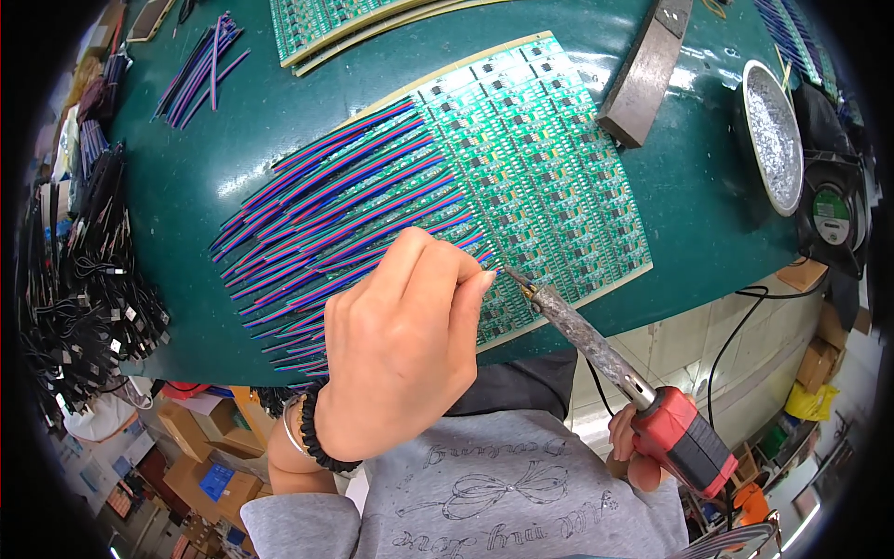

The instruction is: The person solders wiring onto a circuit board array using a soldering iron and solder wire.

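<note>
A green circuit board panel (568,158) lies on the table, bearing rows of small black components. Many flat ribbon wires (345,191), striped blue, red, green and black, fan leftward from its middle rows. Over their lower ends my left hand (396,335) is closed in a pinch at a ribbon wire's end, next to the pads; the fingers hide most of that wire. My right hand (635,456) grips the red and black handle of a soldering iron (596,345). The iron's tip meets the board just right of my left fingertips.
A metal bar (643,79) lies beyond the panel. At the right are a bowl of silvery bits (775,140) and a black fan (832,212). More panels (340,28) sit at the back. Loose ribbon wires (200,74) and black cables (84,289) are at the left.
</note>
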`<state>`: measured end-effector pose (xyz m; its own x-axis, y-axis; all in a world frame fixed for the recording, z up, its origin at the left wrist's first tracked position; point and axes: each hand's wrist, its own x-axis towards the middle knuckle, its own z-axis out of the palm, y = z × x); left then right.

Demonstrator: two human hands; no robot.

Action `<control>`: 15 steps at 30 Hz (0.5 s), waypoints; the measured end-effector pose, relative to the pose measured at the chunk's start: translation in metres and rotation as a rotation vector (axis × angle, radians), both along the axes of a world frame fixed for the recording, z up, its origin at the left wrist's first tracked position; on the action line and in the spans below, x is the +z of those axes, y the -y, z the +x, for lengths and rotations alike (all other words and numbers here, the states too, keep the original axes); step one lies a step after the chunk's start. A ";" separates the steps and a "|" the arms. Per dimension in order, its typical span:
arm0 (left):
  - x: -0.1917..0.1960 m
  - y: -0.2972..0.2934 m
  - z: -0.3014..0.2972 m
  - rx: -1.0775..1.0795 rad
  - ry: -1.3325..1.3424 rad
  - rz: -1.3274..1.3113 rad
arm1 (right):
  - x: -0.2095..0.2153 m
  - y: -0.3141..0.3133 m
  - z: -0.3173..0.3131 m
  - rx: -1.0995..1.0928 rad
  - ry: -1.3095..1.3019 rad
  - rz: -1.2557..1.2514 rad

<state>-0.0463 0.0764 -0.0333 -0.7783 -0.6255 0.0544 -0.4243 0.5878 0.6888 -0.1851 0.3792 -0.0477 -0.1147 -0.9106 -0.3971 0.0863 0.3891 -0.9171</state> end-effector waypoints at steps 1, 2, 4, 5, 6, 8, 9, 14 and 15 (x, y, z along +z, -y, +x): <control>0.001 0.000 -0.001 -0.005 0.017 0.000 | 0.000 0.001 0.002 -0.002 0.000 0.001; 0.002 0.001 -0.002 -0.011 0.033 0.001 | -0.001 0.003 0.007 -0.083 -0.049 -0.086; 0.004 0.003 -0.002 -0.021 0.037 0.006 | -0.012 -0.002 0.011 -0.164 -0.102 -0.171; 0.005 0.004 -0.002 -0.031 0.041 0.011 | -0.028 -0.011 0.012 -0.208 -0.086 -0.340; 0.005 0.004 -0.001 -0.025 0.046 0.005 | -0.038 -0.012 0.013 -0.243 -0.058 -0.517; 0.005 0.003 0.001 -0.008 0.048 0.020 | -0.045 -0.019 0.016 -0.281 0.012 -0.528; 0.005 0.004 0.001 -0.010 0.046 0.023 | -0.044 -0.020 0.017 -0.330 0.064 -0.525; 0.004 0.005 -0.001 -0.018 0.027 0.042 | -0.053 -0.058 0.000 -0.096 0.272 -0.298; 0.005 0.005 -0.001 -0.017 0.028 0.040 | -0.054 -0.062 0.005 -0.190 0.354 -0.252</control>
